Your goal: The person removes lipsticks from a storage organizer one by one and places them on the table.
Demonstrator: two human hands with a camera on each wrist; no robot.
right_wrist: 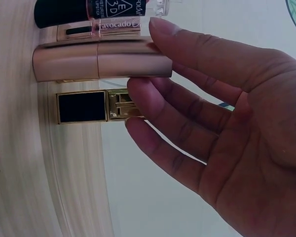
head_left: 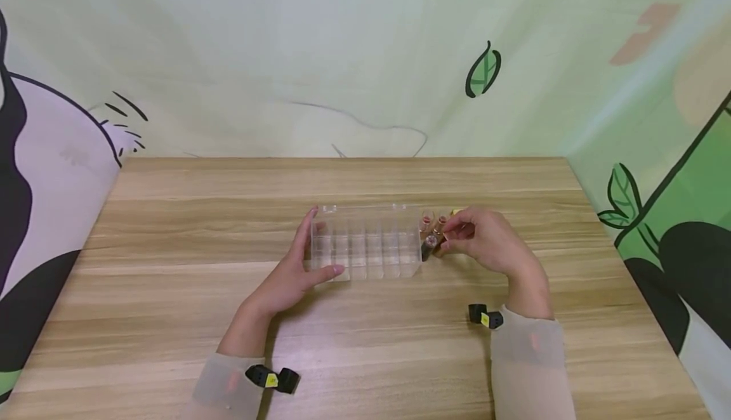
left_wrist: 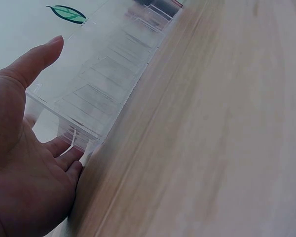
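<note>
A clear plastic organizer box (head_left: 365,255) with rows of compartments lies on the table in the head view. My left hand (head_left: 288,283) holds its left end, thumb along the near side and fingers behind. Just right of the box, several lipsticks (head_left: 431,241) stand close together. There my right hand (head_left: 491,239) pinches a rose-gold lipstick (right_wrist: 93,61) near its top, between thumb and index finger. Beside it in the right wrist view are a black and gold lipstick (right_wrist: 82,106), a tube marked avocado (right_wrist: 119,24) and a dark lipstick with white lettering (right_wrist: 116,9).
The wooden table (head_left: 371,344) runs back to a printed cloth backdrop (head_left: 285,58) with leaves and dark shapes. Each wrist carries a small black camera, one at the left sleeve (head_left: 228,385) and one at the right sleeve (head_left: 528,356).
</note>
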